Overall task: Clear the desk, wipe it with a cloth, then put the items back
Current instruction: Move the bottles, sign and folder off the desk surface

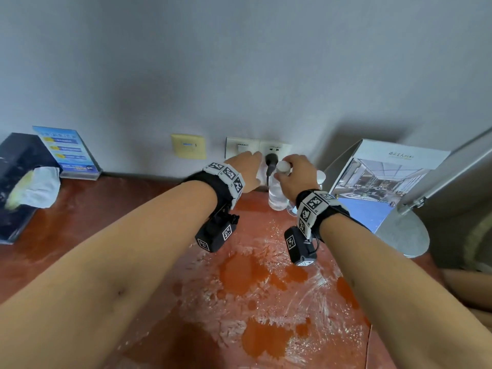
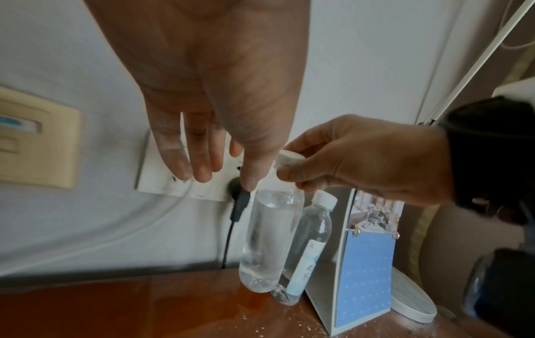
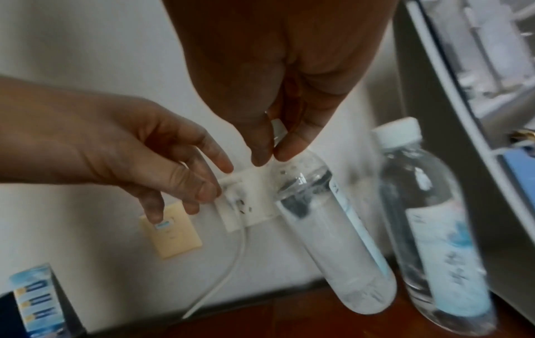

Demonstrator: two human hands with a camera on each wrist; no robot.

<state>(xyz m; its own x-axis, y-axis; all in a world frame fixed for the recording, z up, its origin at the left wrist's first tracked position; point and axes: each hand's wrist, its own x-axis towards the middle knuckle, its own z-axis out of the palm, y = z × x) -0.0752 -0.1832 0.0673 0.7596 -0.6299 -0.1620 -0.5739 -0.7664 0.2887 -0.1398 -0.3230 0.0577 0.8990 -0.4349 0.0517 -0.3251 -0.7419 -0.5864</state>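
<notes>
My right hand (image 1: 292, 174) pinches the white cap of a clear water bottle (image 1: 276, 196) between thumb and fingers (image 3: 262, 146). The bottle (image 3: 333, 240) hangs tilted, its base low over the back of the red-brown desk (image 1: 119, 235). Whether it touches the wood I cannot tell. Just right of it a second bottle (image 2: 314, 237) with a label stands upright. My left hand (image 1: 249, 169) is held out with straight fingers (image 2: 199, 164) in front of the white wall socket (image 2: 162, 183), holding nothing. Its thumb lies close to the black plug (image 2: 239, 196).
A dark tissue box (image 1: 18, 187) and a blue leaflet stand (image 1: 66, 153) sit at the far left. A desk calendar (image 1: 386, 182) and a round lamp base (image 1: 402, 235) stand on the right. Wet smears (image 1: 266, 278) cover the near desk. A white cable (image 3: 225, 274) hangs from the socket.
</notes>
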